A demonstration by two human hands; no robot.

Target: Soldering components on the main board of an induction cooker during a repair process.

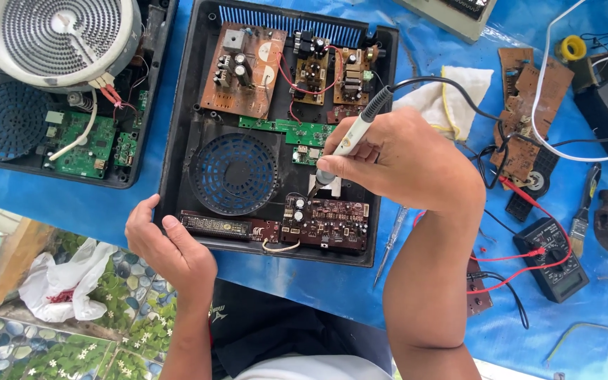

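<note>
Two open black cases [177,105] holding circuit boards [325,224], right hand [395,158] gripping soldering iron [350,141], left hand [170,243] bracing case

The right hand [395,158] grips a soldering iron [350,141], tip down on the boards inside a black open case [177,127]. The left hand [167,243] rests on the case's near edge, on the blue surface [51,204].

Black plastic casing [177,141] on a blue table cover [318,281]; inside it, brown circuit boards at 12 o'clock [244,70] and 6 o'clock [332,224], a green board [297,131] at centre, a dark blue fan grille [233,174]. White-and-grey soldering iron [353,134]. Black multimeter [554,260] with red leads at 3 o'clock. Green floral-patterned floor tiles [72,352] at 7 o'clock.
</note>
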